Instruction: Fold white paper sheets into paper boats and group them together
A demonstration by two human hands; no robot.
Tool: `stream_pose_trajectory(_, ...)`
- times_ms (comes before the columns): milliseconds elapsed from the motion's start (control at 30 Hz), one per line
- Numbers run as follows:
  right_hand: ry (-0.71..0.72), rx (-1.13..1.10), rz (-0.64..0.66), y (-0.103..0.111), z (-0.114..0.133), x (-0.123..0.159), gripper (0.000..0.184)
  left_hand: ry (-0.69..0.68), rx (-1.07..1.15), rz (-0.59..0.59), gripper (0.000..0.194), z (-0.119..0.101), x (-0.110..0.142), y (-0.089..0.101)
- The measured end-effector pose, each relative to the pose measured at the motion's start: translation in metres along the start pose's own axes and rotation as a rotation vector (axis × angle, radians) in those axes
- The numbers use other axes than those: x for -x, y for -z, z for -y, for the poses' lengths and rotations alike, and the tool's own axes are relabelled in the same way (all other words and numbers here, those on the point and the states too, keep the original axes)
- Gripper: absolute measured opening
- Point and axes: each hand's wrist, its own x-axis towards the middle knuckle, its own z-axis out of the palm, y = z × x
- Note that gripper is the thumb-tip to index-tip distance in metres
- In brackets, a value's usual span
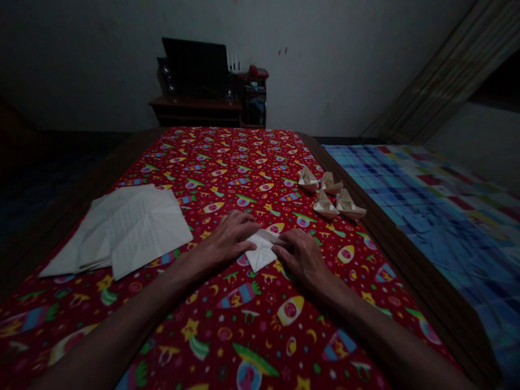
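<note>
A small folded sheet of paper (262, 253) lies on the red patterned cloth, one corner pointing toward me and a folded band along its far side. My left hand (231, 235) grips its left edge, thumb on top and fingers curled at the far side. On the right edge, my right hand (299, 252) pinches the paper between thumb and fingers. Parts of the far edge are hidden under the fingers of both hands. Several folded paper boats (325, 208) stand close together beyond my right hand.
A pile of creased paper sheets (150, 230) lies to the left on the red cloth (227, 346). Dark wooden borders (410, 254) flank the cloth. A bed with a blue checked cover (390, 189) is at right. A screen (197, 65) and red telephone (259, 71) stand at the back wall.
</note>
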Motion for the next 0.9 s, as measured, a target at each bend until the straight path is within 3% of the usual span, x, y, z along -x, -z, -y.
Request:
stream_pose_trajectory(167,0.001,-0.016,-0.009,0.000,0.002,-0.001,0.007,0.021,0.010,-0.014,0.040,-0.001,-0.003,0.000)
stream_pose_trajectory(267,0.044,0.002,-0.027,0.000,0.004,-0.001,0.003,0.033,0.027,-0.012,0.029,0.002,-0.004,0.002)
stream_pose_trajectory(400,0.132,0.054,-0.053,-0.002,0.006,-0.001,0.018,0.051,0.112,0.007,0.015,0.002,-0.005,0.005)
stream_pose_trajectory(567,0.161,0.050,-0.049,-0.003,0.006,0.000,0.015,0.114,0.216,0.031,0.011,-0.003,-0.006,0.009)
stream_pose_trajectory(700,0.247,0.115,-0.086,-0.002,0.005,0.003,0.015,0.029,0.124,0.025,0.013,-0.006,-0.003,0.013)
stream_pose_trajectory(900,0.401,0.245,0.042,0.005,0.007,0.007,0.016,-0.165,-0.170,0.046,0.024,-0.008,0.008,0.024)
